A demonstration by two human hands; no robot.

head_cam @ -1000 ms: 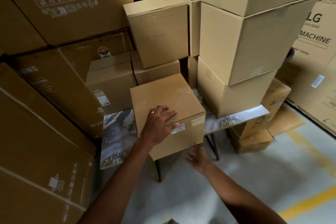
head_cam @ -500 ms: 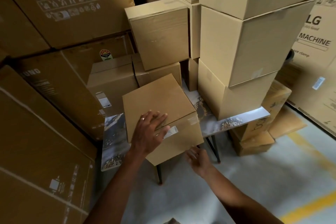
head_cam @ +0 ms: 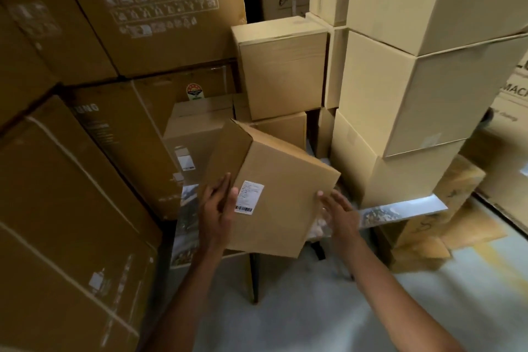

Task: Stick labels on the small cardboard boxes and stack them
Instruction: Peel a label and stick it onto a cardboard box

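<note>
A small cardboard box (head_cam: pixel 285 200) is tilted up off the marble-patterned table (head_cam: pixel 400 210), its labelled side facing me. A white barcode label (head_cam: pixel 249 197) sticks on that side near the left edge. My left hand (head_cam: pixel 218 208) presses flat against the box's left side beside the label. My right hand (head_cam: pixel 338 210) grips the box's right edge. Behind it stand a small box (head_cam: pixel 281 71) stacked on another small box (head_cam: pixel 283 128).
A tall stack of pale boxes (head_cam: pixel 414 88) fills the table's right half. Large brown appliance cartons (head_cam: pixel 85 180) wall in the left side. More cartons (head_cam: pixel 434 226) sit on the grey floor under and right of the table, by a yellow floor line.
The box went from resting flat on the table to being tipped up and turned, label side now facing me. My right hand rose from below the table edge to the box's right side.
</note>
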